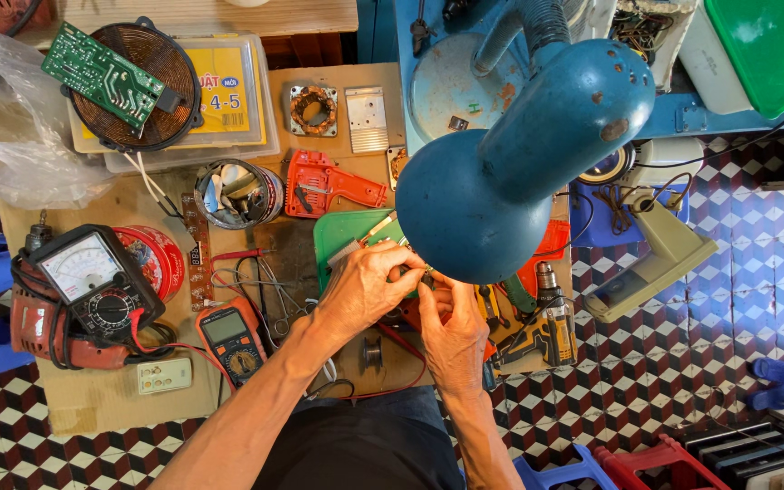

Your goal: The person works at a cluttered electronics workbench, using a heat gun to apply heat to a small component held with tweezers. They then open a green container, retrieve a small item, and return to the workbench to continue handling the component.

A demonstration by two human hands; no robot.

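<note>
Small part [416, 269]: I see it pinched between both hands above the green tray [342, 234], just under the rim of the blue lamp shade [474, 213], which hides part of it. Its kind cannot be told at this size; only a thin, pale sliver shows at the fingertips.

Left hand [365, 286]: fingers curled and closed together on the part, approaching from the left and slightly above it.

Right hand [454, 331]: fingers bent upward and closed on the same part from below and to the right. Both hands touch at the fingertips, so neither is nearer; the part lies directly between them.

Long axis: as far as I can tell, the sliver runs diagonally, from lower right up toward upper left, in line with a thin pale strip on the tray.

Surroundings on the bench [93, 399]: an orange digital multimeter [231, 340] lies near the left forearm, an analogue meter [93, 277] farther left, a red glue gun [324, 184] beyond the tray, and a yellow cordless drill [546, 331] just right of the right hand
</note>
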